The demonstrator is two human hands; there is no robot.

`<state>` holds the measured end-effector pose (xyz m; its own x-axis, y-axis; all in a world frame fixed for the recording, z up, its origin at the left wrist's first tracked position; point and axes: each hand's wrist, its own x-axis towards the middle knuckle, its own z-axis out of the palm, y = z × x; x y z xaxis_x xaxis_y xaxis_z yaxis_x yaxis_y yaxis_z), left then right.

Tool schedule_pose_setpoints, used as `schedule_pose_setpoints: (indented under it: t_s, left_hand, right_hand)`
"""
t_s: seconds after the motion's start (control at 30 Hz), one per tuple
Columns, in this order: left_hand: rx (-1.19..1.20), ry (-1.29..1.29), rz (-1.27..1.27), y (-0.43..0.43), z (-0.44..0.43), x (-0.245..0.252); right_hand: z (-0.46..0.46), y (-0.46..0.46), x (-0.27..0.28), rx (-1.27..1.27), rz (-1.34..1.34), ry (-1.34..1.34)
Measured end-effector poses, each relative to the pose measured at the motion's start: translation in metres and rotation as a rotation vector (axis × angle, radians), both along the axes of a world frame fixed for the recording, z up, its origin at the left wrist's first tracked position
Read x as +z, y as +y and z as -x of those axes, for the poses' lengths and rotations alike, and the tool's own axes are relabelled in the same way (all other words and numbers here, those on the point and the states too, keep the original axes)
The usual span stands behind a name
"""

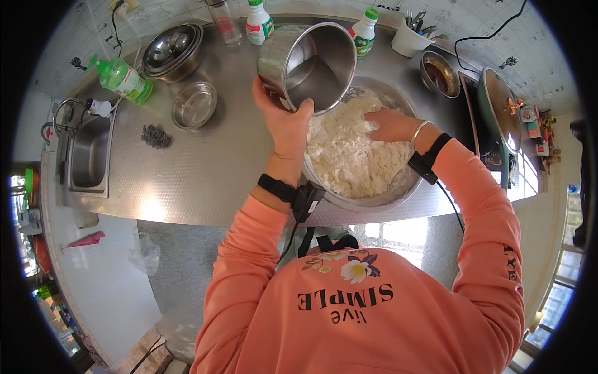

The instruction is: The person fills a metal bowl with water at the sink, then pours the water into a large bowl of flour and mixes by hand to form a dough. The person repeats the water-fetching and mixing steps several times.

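A deep stainless steel pot (320, 70) is in my left hand (285, 112), tilted with its mouth towards the right, over the left rim of a wide metal basin (369, 205). Some liquid seems to lie inside the pot. The basin holds a shaggy mass of flour dough (357, 149), lumpy and partly dry. My right hand (395, 125) rests in the dough at the basin's right side, its fingertips partly hidden in it. I see no tool in that hand.
Behind the pot stand two white bottles with green caps (259, 23) (364, 32). Left are a small steel bowl (194, 106), stacked bowls (173, 53), a steel wool scrubber (156, 136) and a sink (89, 159). Right are a bowl of dark sauce (439, 75) and a lidded wok (500, 110).
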<state>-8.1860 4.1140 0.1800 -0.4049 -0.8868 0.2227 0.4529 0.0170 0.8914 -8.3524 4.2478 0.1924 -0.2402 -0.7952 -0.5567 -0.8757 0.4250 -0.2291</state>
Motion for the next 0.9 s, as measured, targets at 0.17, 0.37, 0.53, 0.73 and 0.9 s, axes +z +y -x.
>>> schedule_pose_setpoints:
  t_s: [0.17, 0.37, 0.53, 0.73, 0.9]
  left_hand:
    - [0.017, 0.001, 0.019, -0.001, 0.001, -0.005]
    - [0.002, 0.013, -0.011, -0.001, 0.000, -0.005]
    - [0.003, 0.018, -0.012, 0.001, -0.002, -0.003]
    - [-0.005, 0.064, -0.063, 0.000, -0.001, -0.003]
    - [-0.048, 0.084, -0.075, -0.001, -0.001, -0.003]
  right_hand:
    - [-0.002, -0.022, -0.017, -0.179, 0.025, -0.007]
    - [-0.055, -0.052, -0.028, 0.484, -0.036, -0.061]
    - [-0.039, -0.034, -0.012, 0.194, 0.217, 0.106]
    - [0.029, -0.012, -0.025, -0.182, -0.047, 0.187]
    - [-0.012, -0.032, -0.030, -0.105, -0.067, 0.140]
